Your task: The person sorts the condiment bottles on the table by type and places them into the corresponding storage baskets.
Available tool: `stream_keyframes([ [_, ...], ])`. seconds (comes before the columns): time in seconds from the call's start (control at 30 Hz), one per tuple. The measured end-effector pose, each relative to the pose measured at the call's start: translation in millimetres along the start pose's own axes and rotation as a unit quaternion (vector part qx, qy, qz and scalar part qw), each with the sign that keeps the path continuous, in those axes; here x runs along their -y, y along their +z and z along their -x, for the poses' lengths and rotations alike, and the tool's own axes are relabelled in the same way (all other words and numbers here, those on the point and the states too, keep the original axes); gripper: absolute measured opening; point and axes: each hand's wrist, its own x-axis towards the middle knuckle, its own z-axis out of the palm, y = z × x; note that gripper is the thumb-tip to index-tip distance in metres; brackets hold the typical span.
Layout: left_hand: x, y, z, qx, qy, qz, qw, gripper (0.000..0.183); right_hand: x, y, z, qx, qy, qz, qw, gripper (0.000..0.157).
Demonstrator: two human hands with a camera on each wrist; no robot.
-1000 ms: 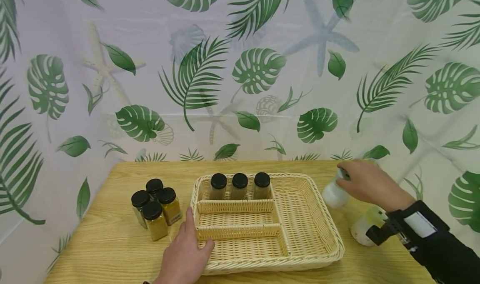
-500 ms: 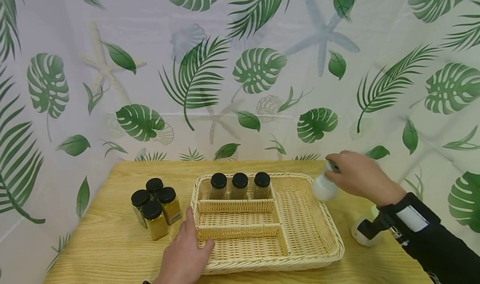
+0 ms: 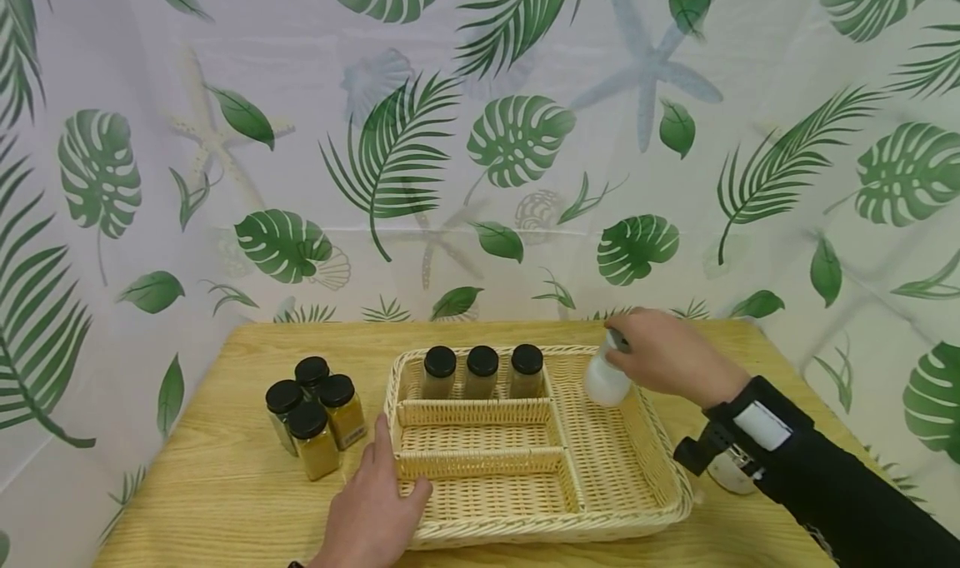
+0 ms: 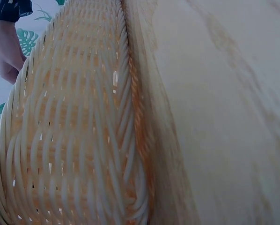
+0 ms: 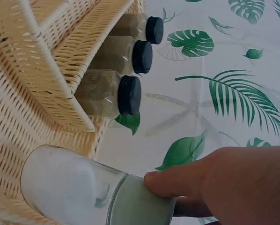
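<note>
My right hand (image 3: 671,356) pinches the pale green lid of a glass seasoning jar (image 3: 606,378) with white contents. In the head view the jar overlaps the far end of the basket's long right compartment; the right wrist view shows it tilted, thumb on the lid (image 5: 140,201). At the near left corner of the wicker basket (image 3: 540,528), my left hand (image 3: 375,493) touches the rim, index finger straight and thumb spread. Basket wall (image 4: 74,131) fills much of the left wrist view. Three black-lidded glass jars (image 3: 481,372) stand in the basket's back left compartment.
Several square jars with black lids (image 3: 311,443) and yellowish contents cluster on the wooden table (image 3: 187,485), left of the basket. To its right stands a pale jar (image 3: 727,475), partly behind my right wrist. A leaf-print cloth (image 3: 480,176) hangs behind the table.
My right hand has carried the seasoning jar leftward, from beside the basket, across its right rim, to over the right compartment. The left hand has stayed in place.
</note>
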Motion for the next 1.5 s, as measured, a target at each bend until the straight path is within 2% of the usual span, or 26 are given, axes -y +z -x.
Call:
stream_keyframes([
  [0.57,-2.7,0.5,-0.9,0.0,0.008,-0.004,1.0,0.1,-1.2,35.1,-5.0,0.028,-0.01,-0.01,1.0,0.029],
  [1.0,-1.9,0.0,1.6,-0.009,0.007,-0.001,0.9999,0.098,4.4,38.9,-4.2,0.032,0.005,0.001,0.999,0.033],
  [1.37,-2.1,0.2,0.9,0.0,-0.003,-0.003,1.0,0.099,2.9,39.1,1.6,0.03,0.007,0.002,1.0,0.051],
  [1.5,-1.4,0.5,1.1,-0.001,-0.001,-0.005,1.0,0.099,1.0,36.1,5.5,0.036,0.022,-0.002,0.999,0.055],
])
